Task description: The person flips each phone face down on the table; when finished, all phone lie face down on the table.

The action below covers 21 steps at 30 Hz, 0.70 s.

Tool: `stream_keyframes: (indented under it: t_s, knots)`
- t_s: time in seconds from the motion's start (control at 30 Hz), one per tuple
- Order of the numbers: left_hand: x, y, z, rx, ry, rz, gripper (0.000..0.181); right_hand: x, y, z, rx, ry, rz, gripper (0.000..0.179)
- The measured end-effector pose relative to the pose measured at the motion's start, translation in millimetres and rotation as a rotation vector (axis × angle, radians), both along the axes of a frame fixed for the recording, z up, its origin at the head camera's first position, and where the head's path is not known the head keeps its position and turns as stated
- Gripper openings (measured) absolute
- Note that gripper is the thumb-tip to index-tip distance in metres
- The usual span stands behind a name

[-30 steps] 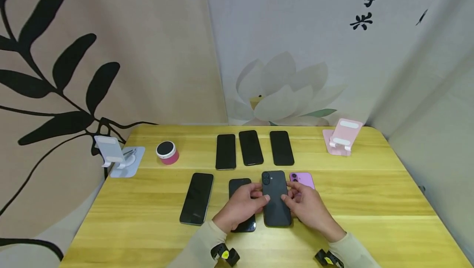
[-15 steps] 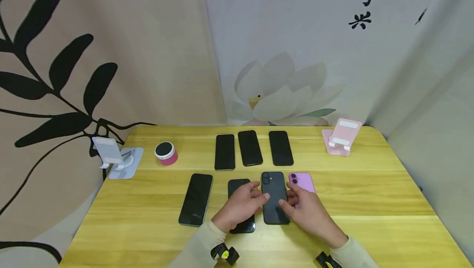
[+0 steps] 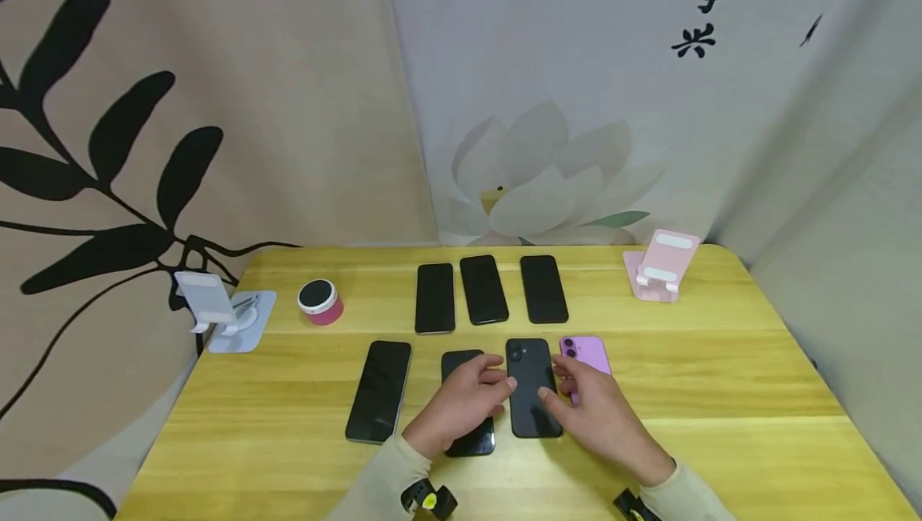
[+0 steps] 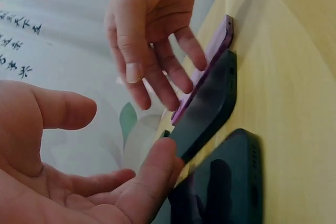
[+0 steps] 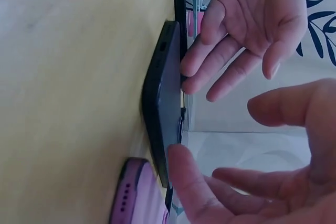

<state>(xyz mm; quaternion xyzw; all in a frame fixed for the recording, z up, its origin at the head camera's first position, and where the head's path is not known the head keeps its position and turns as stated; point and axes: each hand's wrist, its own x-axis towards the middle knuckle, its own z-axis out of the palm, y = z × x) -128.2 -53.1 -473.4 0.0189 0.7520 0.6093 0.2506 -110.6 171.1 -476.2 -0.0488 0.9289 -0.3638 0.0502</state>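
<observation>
A dark phone (image 3: 531, 405) lies back up on the wooden table, its camera at the far end. My left hand (image 3: 464, 399) hovers at its left side, fingers loosely spread, above a black phone (image 3: 471, 442) lying screen up. At the dark phone's right edge is my right hand (image 3: 592, 407), thumb and fingers apart; it partly covers a purple phone (image 3: 592, 351), also back up. In the left wrist view, a gap shows between the right hand (image 4: 157, 40) and the dark phone (image 4: 207, 103). Both hands hold nothing.
Another black phone (image 3: 378, 391) lies at left. Behind are three more screen-up phones (image 3: 435, 298) in a row. A pink and white round jar (image 3: 320, 302) and a white phone stand (image 3: 230, 317) stand left; a pink phone stand (image 3: 664, 265) is back right.
Both hands held the dark phone's sides a second ago. It has been let go and lies flat, and the right hand's fingers have parted from it.
</observation>
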Motion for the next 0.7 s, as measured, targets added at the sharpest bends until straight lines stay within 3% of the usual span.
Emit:
stream_keyframes:
  t_s: [0.13, 0.3, 0.47, 0.7]
  knots:
    - [5.7, -9.6, -2.4, 0.001, 0.033, 0.035, 0.059, -2.2, -6.4, 0.6, -0.027, 0.019, 0.033, 0.049]
    - [12.1, -29.7, -2.9, -0.036, 0.063, 0.078, 0.056, -7.6, -20.4, -2.3, -0.138, 0.013, 0.110, 0.041]
    - [16.4, -48.1, -3.2, -0.136, 0.099, 0.144, 0.056, -12.0, -37.0, -8.3, -0.221, 0.003, 0.161, 0.035]
    - [18.3, -63.9, -3.7, -0.295, 0.140, 0.244, 0.062, -16.2, -51.8, -13.0, -0.220, -0.014, 0.225, 0.038]
